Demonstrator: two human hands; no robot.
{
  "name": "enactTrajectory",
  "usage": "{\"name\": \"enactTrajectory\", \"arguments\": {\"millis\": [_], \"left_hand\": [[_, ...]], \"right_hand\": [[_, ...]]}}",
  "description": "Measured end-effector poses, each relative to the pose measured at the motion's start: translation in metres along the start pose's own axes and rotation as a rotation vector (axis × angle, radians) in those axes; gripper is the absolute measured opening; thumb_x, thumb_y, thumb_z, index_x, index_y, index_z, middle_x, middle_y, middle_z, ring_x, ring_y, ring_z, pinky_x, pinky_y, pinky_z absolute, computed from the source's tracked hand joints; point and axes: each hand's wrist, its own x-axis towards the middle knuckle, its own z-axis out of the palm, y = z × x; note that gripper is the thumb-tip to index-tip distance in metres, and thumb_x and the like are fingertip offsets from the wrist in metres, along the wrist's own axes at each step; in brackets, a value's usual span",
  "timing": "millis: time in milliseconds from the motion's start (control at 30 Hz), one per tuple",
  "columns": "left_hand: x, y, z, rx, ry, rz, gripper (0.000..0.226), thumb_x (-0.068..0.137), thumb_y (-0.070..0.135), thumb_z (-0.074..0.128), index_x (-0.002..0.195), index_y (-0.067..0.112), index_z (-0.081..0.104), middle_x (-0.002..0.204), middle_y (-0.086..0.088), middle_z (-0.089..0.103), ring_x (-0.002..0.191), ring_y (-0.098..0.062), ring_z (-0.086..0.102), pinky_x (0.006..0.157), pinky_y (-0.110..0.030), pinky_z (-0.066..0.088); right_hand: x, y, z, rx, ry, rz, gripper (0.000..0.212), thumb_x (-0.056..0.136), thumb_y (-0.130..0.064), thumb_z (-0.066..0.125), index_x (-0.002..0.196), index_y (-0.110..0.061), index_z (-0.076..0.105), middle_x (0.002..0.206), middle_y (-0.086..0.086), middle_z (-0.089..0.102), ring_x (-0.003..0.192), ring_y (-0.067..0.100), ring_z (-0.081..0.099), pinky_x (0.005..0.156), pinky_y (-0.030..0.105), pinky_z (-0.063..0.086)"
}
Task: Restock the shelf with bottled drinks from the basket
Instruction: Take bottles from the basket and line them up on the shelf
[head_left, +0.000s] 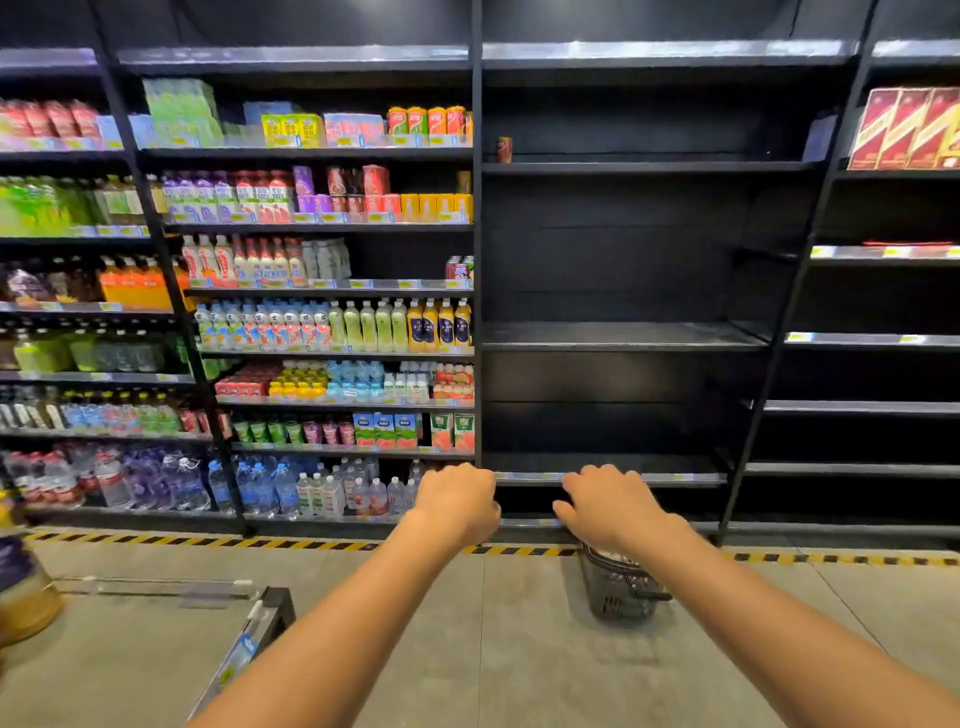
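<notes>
Now in hand: the start, as I judge; both arms reach forward and no bottle is taken yet.
Left hand (457, 501): fingers loosely curled under, tips hidden, holding nothing that I can see.
Right hand (605, 506): fingers bent down and a little apart, holding nothing.
Basket (621, 592): on the floor, directly below the right fingers and apart from them; what is inside is too dim to tell.
Shelf (618, 335): its bare dark boards lie beyond both sets of fingertips, ahead and above.
Next move: probably to lower the right hand into the basket and close on one bottle by its neck; this needs bending down.
Edges: the front lip of the low board (675, 477) runs just past the fingertips; the post (477, 260) stands above the left fingers.
Room: open floor (519, 649) under both wrists; a low stand (270, 613) is well to the left of the left fingers.
</notes>
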Motion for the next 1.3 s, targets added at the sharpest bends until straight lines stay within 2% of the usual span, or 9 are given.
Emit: {"name": "enactTrajectory", "arguments": {"millis": [167,300,467,533,667,767,967,1167,1300], "left_hand": [[0.048,-0.024,0.023,0.019,0.012,-0.025,0.029,0.097,0.034,0.044,0.113,0.014,0.059,0.115,-0.01,0.063,0.104,-0.033,0.059,0.08,-0.041,0.042],[0.111,-0.054,0.053,0.01,0.022,-0.011,0.04,0.101,0.043,0.032,0.121,0.018,0.057,0.12,-0.009,0.062,0.112,-0.031,0.055,0.084,-0.043,0.041],[0.219,-0.101,0.073,-0.008,-0.01,0.0,0.045,0.104,0.045,0.025,0.126,0.018,0.053,0.124,-0.01,0.061,0.119,-0.031,0.051,0.097,-0.047,0.039],[0.268,-0.12,0.079,-0.011,-0.024,0.008,0.043,0.104,0.043,0.025,0.126,0.018,0.053,0.124,-0.01,0.06,0.118,-0.031,0.052,0.097,-0.046,0.039],[0.372,-0.152,0.094,-0.016,-0.079,0.07,0.042,0.104,0.041,0.026,0.124,0.017,0.054,0.124,-0.009,0.06,0.115,-0.03,0.053,0.098,-0.045,0.039],[0.442,-0.16,0.109,-0.015,-0.129,0.116,0.042,0.103,0.042,0.029,0.125,0.017,0.054,0.122,-0.009,0.061,0.112,-0.03,0.055,0.092,-0.044,0.042],[0.591,-0.139,0.144,0.016,-0.184,0.235,0.041,0.103,0.044,0.031,0.12,0.017,0.056,0.117,-0.008,0.062,0.108,-0.029,0.056,0.087,-0.042,0.044],[0.758,-0.071,0.183,0.113,-0.227,0.389,0.04,0.102,0.044,0.032,0.121,0.017,0.054,0.118,-0.007,0.061,0.109,-0.029,0.057,0.089,-0.043,0.045],[0.872,-0.022,0.21,0.167,-0.293,0.509,0.041,0.101,0.046,0.031,0.12,0.019,0.055,0.117,-0.005,0.063,0.106,-0.027,0.058,0.082,-0.04,0.045]], "right_hand": [[0.054,0.011,0.036,0.069,-0.034,-0.004,0.041,0.101,-0.042,0.038,0.123,-0.014,0.057,0.124,0.01,0.06,0.112,0.03,0.057,0.09,0.042,0.046],[0.128,0.006,0.064,0.115,-0.051,0.031,0.041,0.102,-0.042,0.036,0.122,-0.012,0.057,0.123,0.01,0.061,0.111,0.029,0.058,0.086,0.041,0.047],[0.249,-0.006,0.079,0.026,-0.033,0.061,0.054,0.101,-0.055,0.031,0.122,-0.015,0.06,0.122,0.008,0.065,0.114,0.029,0.058,0.099,0.047,0.04],[0.299,-0.006,0.085,0.025,-0.066,0.083,0.056,0.1,-0.057,0.03,0.125,-0.016,0.06,0.126,0.007,0.063,0.118,0.028,0.056,0.103,0.048,0.037],[0.386,0.01,0.1,0.064,-0.142,0.147,0.054,0.1,-0.055,0.03,0.123,-0.016,0.059,0.128,0.007,0.06,0.12,0.029,0.052,0.101,0.048,0.037],[0.437,0.033,0.118,0.108,-0.189,0.204,0.054,0.1,-0.055,0.029,0.123,-0.016,0.058,0.129,0.007,0.06,0.12,0.029,0.053,0.101,0.048,0.036],[0.54,0.092,0.166,0.161,-0.197,0.324,0.057,0.099,-0.059,0.025,0.119,-0.018,0.06,0.124,0.007,0.064,0.116,0.029,0.055,0.098,0.045,0.038],[0.65,0.191,0.232,0.226,-0.233,0.454,0.06,0.099,-0.06,0.026,0.12,-0.016,0.061,0.123,0.01,0.064,0.117,0.03,0.056,0.099,0.046,0.037],[0.717,0.266,0.269,0.294,-0.286,0.572,0.061,0.098,-0.062,0.027,0.12,-0.017,0.063,0.126,0.011,0.063,0.119,0.031,0.055,0.102,0.046,0.037]]}}
